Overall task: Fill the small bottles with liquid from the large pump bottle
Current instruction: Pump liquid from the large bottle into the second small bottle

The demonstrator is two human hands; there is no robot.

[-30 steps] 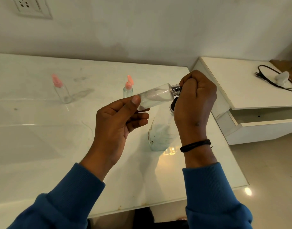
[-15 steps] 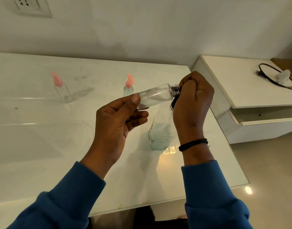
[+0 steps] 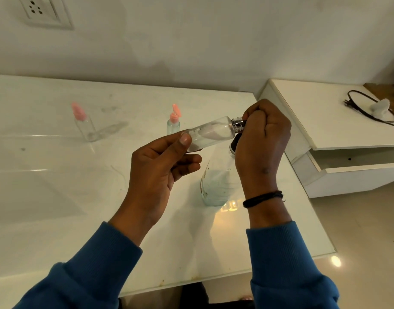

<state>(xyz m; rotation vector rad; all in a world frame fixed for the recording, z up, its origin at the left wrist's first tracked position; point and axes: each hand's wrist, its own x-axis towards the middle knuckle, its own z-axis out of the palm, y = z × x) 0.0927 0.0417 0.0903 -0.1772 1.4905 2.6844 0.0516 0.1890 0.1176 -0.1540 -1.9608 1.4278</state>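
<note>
Counter (image 3: 57, 197): glossy, smooth glass-like top, faint smudges. Small bottle (image 3: 213, 132) above it: clear plastic, shiny metallic neck. Two capped bottles (image 3: 85, 128) at counter's back: clear, matt pink plastic caps. Large bottle (image 3: 216, 186): translucent plastic. Sleeves (image 3: 287, 264): blue ribbed knit cloth.

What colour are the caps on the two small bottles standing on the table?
Pink, on both small bottles, seen in the head view.

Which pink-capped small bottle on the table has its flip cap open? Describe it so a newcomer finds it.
On the white table, look toward the back edge near the wall. Two pink-capped small bottles stand there; take the one nearer the hands, just behind the left hand. Its cap lid is flipped up, whereas the far-left bottle stands alone with its cap closed.
</note>
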